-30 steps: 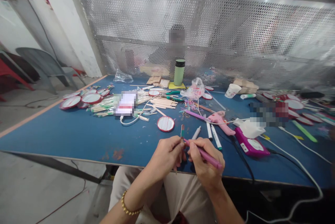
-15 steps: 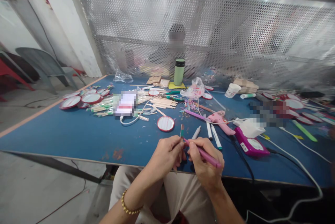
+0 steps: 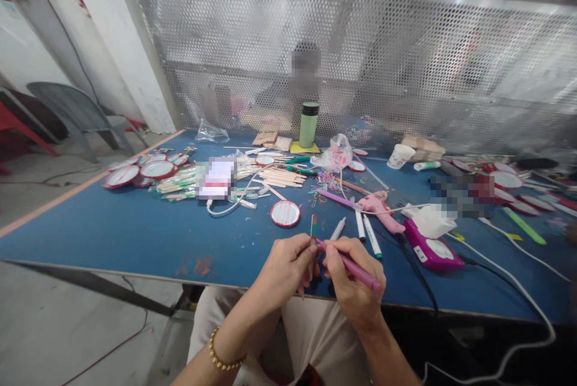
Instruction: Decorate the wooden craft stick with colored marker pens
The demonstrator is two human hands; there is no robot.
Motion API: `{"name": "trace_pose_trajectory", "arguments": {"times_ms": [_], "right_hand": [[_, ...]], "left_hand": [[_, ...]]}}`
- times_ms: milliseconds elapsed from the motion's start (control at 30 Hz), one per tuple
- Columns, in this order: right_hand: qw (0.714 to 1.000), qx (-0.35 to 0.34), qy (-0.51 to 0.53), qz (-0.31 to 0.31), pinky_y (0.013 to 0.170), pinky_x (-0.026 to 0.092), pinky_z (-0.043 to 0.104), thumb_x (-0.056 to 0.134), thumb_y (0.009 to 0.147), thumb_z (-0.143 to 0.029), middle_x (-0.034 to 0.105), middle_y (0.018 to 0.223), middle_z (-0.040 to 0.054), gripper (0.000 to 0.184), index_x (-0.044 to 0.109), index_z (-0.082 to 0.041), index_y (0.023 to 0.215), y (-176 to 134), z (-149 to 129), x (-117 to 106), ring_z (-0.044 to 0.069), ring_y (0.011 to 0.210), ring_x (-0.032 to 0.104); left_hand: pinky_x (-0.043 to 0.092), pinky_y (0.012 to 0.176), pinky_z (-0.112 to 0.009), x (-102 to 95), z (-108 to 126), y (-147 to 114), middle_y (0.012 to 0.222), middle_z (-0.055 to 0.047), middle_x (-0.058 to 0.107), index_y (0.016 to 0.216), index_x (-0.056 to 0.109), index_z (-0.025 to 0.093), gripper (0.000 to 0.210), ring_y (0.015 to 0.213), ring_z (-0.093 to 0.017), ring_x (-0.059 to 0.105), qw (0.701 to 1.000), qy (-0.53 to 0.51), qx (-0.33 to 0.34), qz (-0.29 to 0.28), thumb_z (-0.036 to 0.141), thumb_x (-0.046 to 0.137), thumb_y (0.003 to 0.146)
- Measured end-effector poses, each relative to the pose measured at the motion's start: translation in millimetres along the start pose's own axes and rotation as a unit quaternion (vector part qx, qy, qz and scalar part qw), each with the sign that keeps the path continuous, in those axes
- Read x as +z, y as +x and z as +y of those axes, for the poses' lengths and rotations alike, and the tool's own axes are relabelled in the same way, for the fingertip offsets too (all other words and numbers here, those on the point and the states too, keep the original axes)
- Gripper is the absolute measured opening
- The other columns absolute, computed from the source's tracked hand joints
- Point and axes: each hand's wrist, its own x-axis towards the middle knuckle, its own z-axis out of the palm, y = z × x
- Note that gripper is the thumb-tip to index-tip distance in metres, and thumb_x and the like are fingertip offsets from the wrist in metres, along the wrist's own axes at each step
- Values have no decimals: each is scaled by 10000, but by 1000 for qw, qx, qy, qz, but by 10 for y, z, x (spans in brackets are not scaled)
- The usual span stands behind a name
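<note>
Near the table's front edge, my left hand (image 3: 288,266) is closed on a narrow wooden craft stick (image 3: 314,226), whose upper end shows brown and green colouring. My right hand (image 3: 356,275) grips a pink marker pen (image 3: 358,270) and points its tip at the stick, close to my left fingers. Whether the tip touches the wood I cannot tell. Just beyond the hands lie a grey marker (image 3: 338,228) and a white marker with a teal end (image 3: 372,237). A round red-rimmed disc (image 3: 285,213) rests past my left hand.
A phone (image 3: 217,178) with a white cable stands among bundled sticks (image 3: 175,180). Loose craft sticks (image 3: 282,177) lie mid-table. To the right are a pink glue gun (image 3: 381,210), a magenta box (image 3: 430,248), cords and a paper cup (image 3: 400,156). A green tumbler (image 3: 309,125) stands behind.
Almost nothing differs. Both hands keep the same grip and place, with at most a tiny shift of the fingers around the stick.
</note>
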Motion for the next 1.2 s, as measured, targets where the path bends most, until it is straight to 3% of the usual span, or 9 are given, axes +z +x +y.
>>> {"name": "trace_pose_trajectory", "arguments": {"times_ms": [367, 1200], "right_hand": [[1000, 26, 14, 8, 474, 497, 207, 576, 935, -208, 686, 686, -6, 147, 681, -204, 833, -52, 32, -19, 112, 520, 647], [999, -42, 16, -15, 496, 491, 178, 572, 940, -146, 669, 686, -25, 120, 656, -204, 877, -6, 12, -7, 91, 539, 646]], "left_hand": [[395, 353, -194, 5, 10, -3, 509, 25, 501, 655, 527, 190, 384, 404, -102, 466, 1000, -24, -9, -1, 507, 489, 868], [380, 363, -198, 4, -18, -9, 477, 31, 482, 628, 478, 207, 408, 382, -98, 449, 1000, -3, 2, 1, 531, 456, 875]]}}
